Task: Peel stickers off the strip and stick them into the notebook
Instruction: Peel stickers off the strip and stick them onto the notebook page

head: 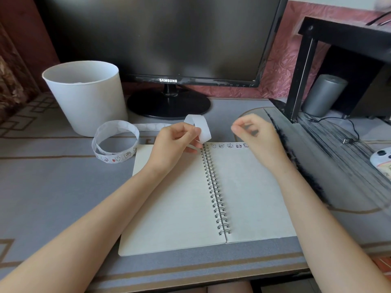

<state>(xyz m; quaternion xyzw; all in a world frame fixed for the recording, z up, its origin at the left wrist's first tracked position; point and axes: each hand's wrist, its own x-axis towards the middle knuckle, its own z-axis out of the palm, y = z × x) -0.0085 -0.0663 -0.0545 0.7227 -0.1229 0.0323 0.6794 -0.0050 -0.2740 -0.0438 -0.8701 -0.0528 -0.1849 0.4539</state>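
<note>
An open spiral notebook (pixel 175 199) lies on the desk in front of me. Several small cartoon stickers (pixel 229 145) line the top edge of its right page. My left hand (pixel 173 142) pinches the white sticker strip (pixel 200 125) just above the spiral, and the strip's free end curls up in a loop. The rest of the strip (pixel 115 142) coils on the desk to the left, with printed stickers on it. My right hand (pixel 254 134) hovers over the right page's top corner. It is blurred, and its fingertips pinch what looks like a small sticker.
A white bucket (pixel 86 98) stands at the back left. A black monitor (pixel 169 39) on its round base stands behind the notebook. To the right are a black shelf (pixel 302 66), a grey cylinder (pixel 323 94), a USB cable (pixel 347 141) and a white controller (pixel 380 159).
</note>
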